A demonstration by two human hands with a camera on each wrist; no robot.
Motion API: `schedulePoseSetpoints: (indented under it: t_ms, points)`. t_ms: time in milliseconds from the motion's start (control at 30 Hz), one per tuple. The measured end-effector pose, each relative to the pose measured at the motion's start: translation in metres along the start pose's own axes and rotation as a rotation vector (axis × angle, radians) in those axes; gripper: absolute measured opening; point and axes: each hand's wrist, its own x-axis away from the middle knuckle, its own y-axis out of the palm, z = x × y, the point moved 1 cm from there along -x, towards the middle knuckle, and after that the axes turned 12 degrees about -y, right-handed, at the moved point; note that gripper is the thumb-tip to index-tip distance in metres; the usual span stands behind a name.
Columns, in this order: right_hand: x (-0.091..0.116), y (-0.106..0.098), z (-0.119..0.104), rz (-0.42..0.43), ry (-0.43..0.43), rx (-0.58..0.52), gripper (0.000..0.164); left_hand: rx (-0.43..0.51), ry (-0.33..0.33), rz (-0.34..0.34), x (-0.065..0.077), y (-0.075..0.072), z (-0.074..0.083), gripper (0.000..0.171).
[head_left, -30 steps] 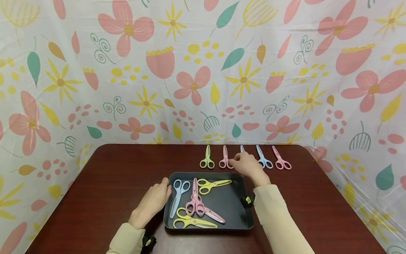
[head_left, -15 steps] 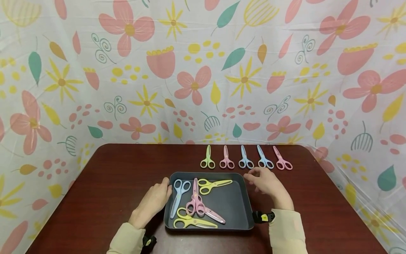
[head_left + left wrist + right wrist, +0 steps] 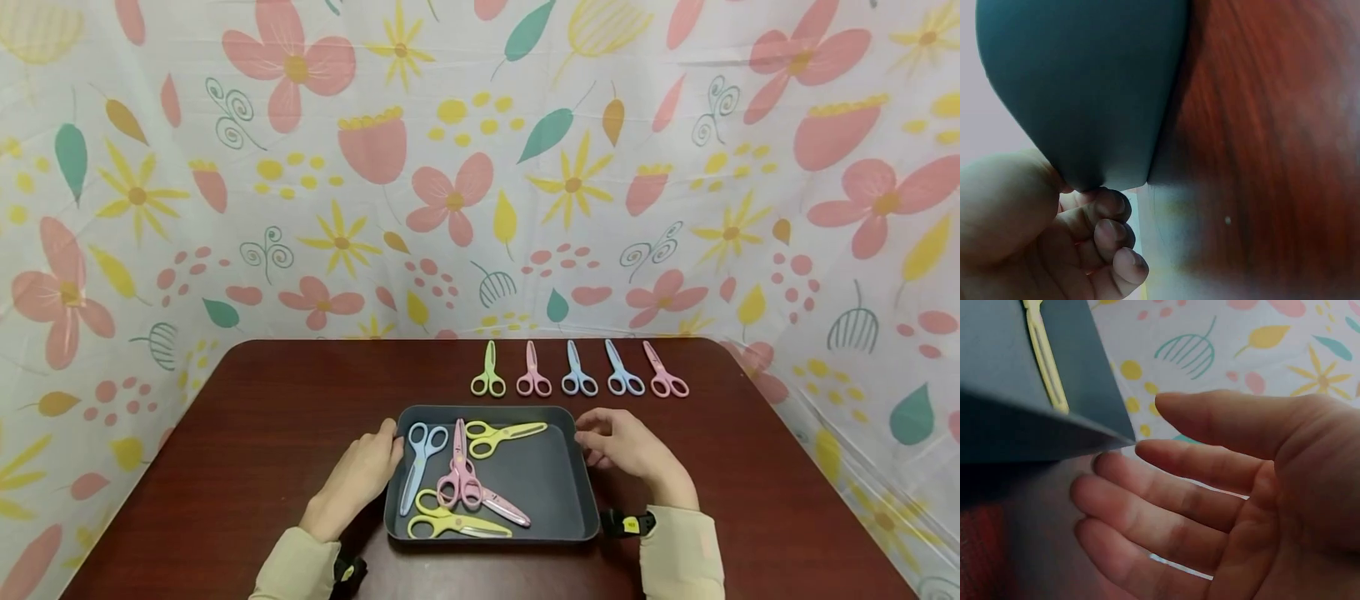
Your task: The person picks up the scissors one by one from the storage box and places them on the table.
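A dark grey tray (image 3: 525, 540) stands on the table, holding several scissors at its left and middle: light-blue scissors (image 3: 414, 479), pink scissors (image 3: 459, 487), yellow scissors (image 3: 517, 432) at the back and more yellow ones in front. My left hand (image 3: 356, 475) grips the tray's left side near the back corner; the left wrist view has curled fingers (image 3: 1110, 234) at the tray wall, the thumb's tip hidden. At the back right corner is my right hand (image 3: 626, 446), its fingers loosely extended, holding nothing; the right wrist view puts the fingertips right beside the tray's rim.
Behind the tray several scissors lie in a row, points toward the back: green scissors (image 3: 489, 371), pink scissors (image 3: 533, 371), blue scissors (image 3: 577, 371), another blue pair and another pink pair. A flowered cloth (image 3: 480, 167) hangs behind the brown table (image 3: 300, 400).
My right hand has moved away from the row of scissors, right and down to the tray's right edge, uncovering a blue pair. The left hand stays at the tray's left side.
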Motion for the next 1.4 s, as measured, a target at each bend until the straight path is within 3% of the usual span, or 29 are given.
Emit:
schedulePoseSetpoints:
  t_ms: [300, 700, 1000, 1167, 1400]
  points:
    - [-0.002, 0.005, 0.010, -0.029, 0.009, -0.014, 0.025, -0.021, 0.002, 0.012, 0.001, -0.004, 0.000, 0.014]
    - [-0.003, -0.003, 0.024, -0.122, -0.029, -0.088, 0.030, -0.015, -0.026, -0.040, -0.002, -0.011, 0.002, 0.021]
    - [-0.006, -0.004, 0.022, -0.159, -0.048, -0.098, 0.029, -0.124, -0.058, 0.072, 0.001, -0.019, 0.005, 0.020]
    - [-0.007, -0.007, 0.022, -0.178, -0.054, -0.054, 0.026, -0.146, -0.039, 0.087, 0.007, -0.026, 0.016, 0.018]
    - [-0.011, -0.007, 0.022, -0.181, -0.054, -0.054, 0.027, -0.222, 0.046, 0.075, 0.023, -0.031, 0.046, 0.019]
